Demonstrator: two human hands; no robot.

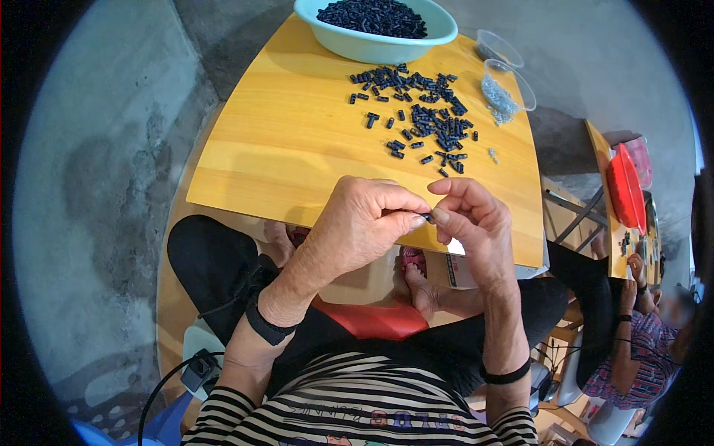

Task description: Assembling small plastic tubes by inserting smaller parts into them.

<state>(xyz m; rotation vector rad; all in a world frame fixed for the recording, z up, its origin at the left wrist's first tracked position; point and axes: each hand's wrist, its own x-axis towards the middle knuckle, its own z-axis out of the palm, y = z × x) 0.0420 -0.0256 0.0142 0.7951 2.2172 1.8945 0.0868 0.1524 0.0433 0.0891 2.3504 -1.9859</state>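
Pinching a black piece (427, 217) in left hand (357, 223), can't tell right hand (476, 227)'s grip; got loads of loose pieces (442, 126) left toward surface (290, 141)'s far edge.

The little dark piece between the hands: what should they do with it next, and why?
Perhaps the right hand should gently press the end of the small dark piece, because the left hand pinches it and the right thumb is close beside it.

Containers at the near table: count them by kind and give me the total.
Basin of black pieces: 1
Clear tubs: 2
Total: 3
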